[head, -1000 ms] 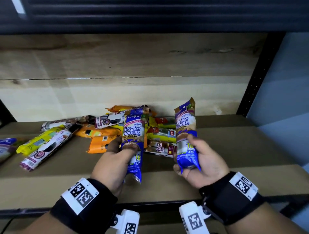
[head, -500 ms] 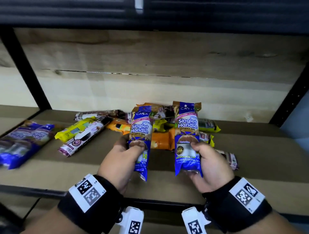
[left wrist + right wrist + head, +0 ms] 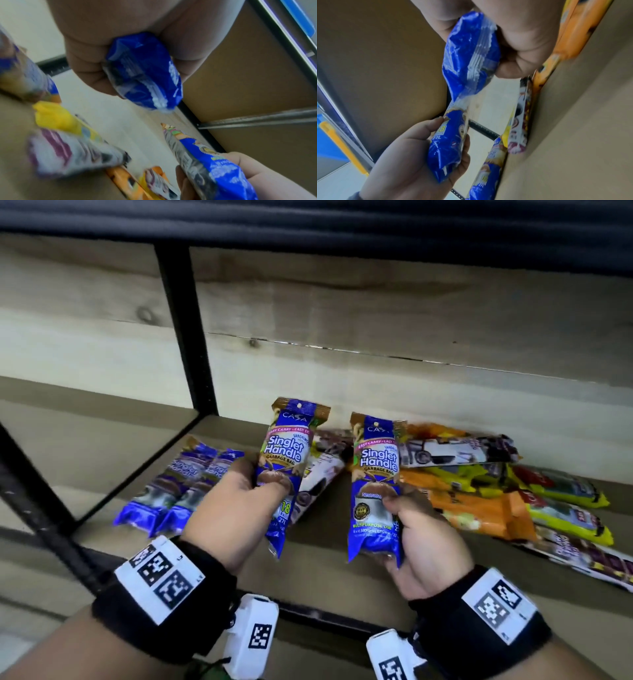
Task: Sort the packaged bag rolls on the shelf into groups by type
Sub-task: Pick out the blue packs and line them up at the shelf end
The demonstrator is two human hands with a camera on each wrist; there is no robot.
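Note:
Each hand holds one blue "Singlet Handle" garbage bag pack upright above the shelf. My left hand grips the left blue pack around its middle; its lower end sticks out of the fist. My right hand grips the right blue pack, whose blue end also shows. Two more blue packs lie side by side on the shelf board at the left. A mixed pile of orange, yellow-green and white-purple packs lies at the right.
A black upright post stands behind the left hand, and a black diagonal brace crosses the left front. A wooden back wall closes the shelf. A white-purple pack lies between the two held packs. The shelf's front edge runs just under the wrists.
Both hands with their blue packs have moved left along the shelf, toward the two blue packs lying there. The mixed pile now lies to the right of the hands.

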